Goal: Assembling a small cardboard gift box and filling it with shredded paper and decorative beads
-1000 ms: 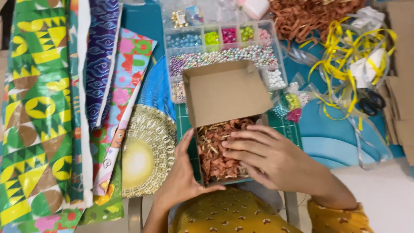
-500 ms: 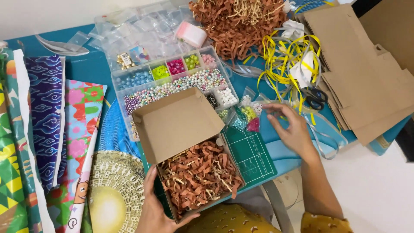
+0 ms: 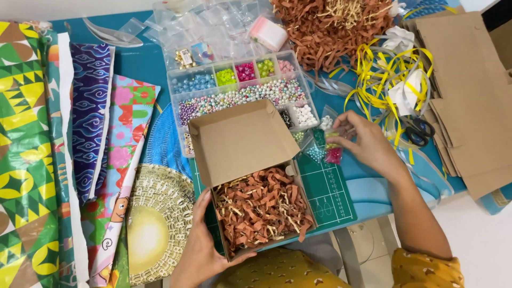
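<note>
I am seeing the open brown box [image 3: 250, 186] of paper strips sitting on the green mat [image 3: 325, 186], my left hand [image 3: 200, 245] gripping its corner, my right hand [image 3: 368, 141] pinching little bead bags [image 3: 330, 144] beside the bead tray [image 3: 240, 90].

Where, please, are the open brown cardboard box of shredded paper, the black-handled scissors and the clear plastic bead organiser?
Open brown cardboard box [image 3: 242, 140], head view, on the inside of its raised lid.
Black-handled scissors [image 3: 418, 129], head view, on the handle loops.
Clear plastic bead organiser [image 3: 240, 96], head view, on the long pearl-bead compartment.
</note>
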